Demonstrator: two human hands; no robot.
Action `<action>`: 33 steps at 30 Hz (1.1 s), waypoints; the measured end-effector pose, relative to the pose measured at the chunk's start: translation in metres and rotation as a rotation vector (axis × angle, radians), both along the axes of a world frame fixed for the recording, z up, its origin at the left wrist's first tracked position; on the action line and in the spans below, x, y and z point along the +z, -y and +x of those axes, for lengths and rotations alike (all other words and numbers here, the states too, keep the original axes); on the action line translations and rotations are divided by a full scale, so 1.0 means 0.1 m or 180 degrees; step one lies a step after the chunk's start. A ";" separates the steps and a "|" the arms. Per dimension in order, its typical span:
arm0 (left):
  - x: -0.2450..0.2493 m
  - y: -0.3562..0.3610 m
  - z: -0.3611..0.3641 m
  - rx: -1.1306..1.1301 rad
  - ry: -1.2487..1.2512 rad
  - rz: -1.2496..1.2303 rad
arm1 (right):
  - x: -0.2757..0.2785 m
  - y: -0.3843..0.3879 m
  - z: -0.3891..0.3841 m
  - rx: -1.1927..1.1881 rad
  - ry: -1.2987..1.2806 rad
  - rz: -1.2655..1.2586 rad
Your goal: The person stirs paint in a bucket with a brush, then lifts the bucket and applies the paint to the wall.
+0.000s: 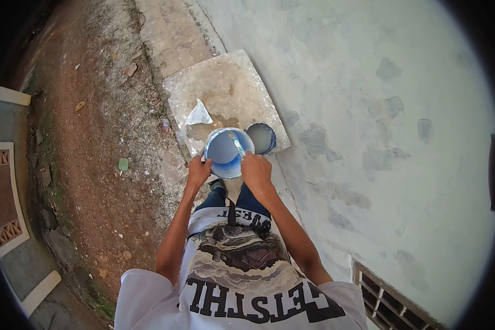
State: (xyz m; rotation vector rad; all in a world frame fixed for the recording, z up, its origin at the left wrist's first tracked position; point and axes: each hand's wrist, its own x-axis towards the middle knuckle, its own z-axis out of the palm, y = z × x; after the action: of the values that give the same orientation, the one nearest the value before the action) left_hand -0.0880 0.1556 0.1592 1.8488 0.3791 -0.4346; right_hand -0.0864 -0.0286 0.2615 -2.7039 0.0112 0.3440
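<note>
My left hand [198, 170] is closed on the left rim of a blue-and-white paint bucket [229, 166], which holds pale paint. In my right hand [257, 169] is a paint-spattered paintbrush [237, 143]; it reaches over the bucket's opening, and my fingers hide part of it. Close by on the right stands a smaller paint-smeared pail [270, 144] with greyish-white liquid inside. Beyond the bucket, a white triangular scrap [199, 113] lies on a square, paint-stained slab [225, 77].
A pale green wall [357, 99] with darker patches rises along the right, with a window grille [390, 302] low down. Reddish dirt ground [93, 159] with stones and litter, including a green scrap [124, 164], runs along the left. Another building [5, 192] stands at the far left.
</note>
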 end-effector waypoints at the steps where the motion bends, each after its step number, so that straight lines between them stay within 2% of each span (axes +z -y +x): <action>1: 0.02 0.01 -0.01 -0.0017 0.0030 0.0008 | -0.17 -0.06 0.03 -0.0076 0.0110 -0.0210; 6: 0.11 0.08 -0.03 -0.0093 0.0186 0.0034 | -0.46 -0.18 0.05 -0.0069 0.0506 -0.0652; 8: 0.10 0.09 -0.03 -0.0054 0.0184 -0.0046 | -0.56 -0.17 0.01 0.0060 0.0308 -0.0493; 10: 0.01 0.10 -0.02 -0.0211 0.0583 0.0117 | -0.64 -0.18 -0.05 0.0160 0.0339 -0.0414; 15: 0.14 0.08 -0.06 -0.0399 0.0460 0.0043 | -0.62 -0.18 -0.08 0.0333 0.0139 -0.0203; 18: 0.23 0.07 -0.10 -0.0463 0.0351 0.0015 | -0.55 -0.18 -0.08 0.0427 -0.0325 0.0115; 20: 0.24 0.08 -0.11 -0.0434 0.0276 -0.0034 | -0.56 -0.16 -0.10 0.0102 -0.0320 0.0690; 24: 0.25 0.07 -0.15 -0.0352 0.0241 -0.0280 | -0.60 0.01 -0.14 -0.0246 -0.0268 0.1164; 27: 0.28 0.14 -0.16 -0.0075 0.0134 -0.0555 | -0.53 0.23 -0.27 -0.0598 0.0152 0.1530; 29: 0.31 0.22 -0.19 0.0109 0.0106 -0.0734 | -0.27 0.38 -0.38 -0.0988 -0.0189 0.1994; 33: 0.38 0.41 -0.27 0.0144 0.0080 -0.0848 | 0.02 0.65 -0.62 -0.1321 -0.0443 0.2282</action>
State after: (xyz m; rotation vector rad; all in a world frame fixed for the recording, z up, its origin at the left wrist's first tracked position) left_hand -0.1154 0.1147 0.1976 1.5825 0.3285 -0.4097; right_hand -0.1486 -0.0936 0.2631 -1.9055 0.4027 0.3269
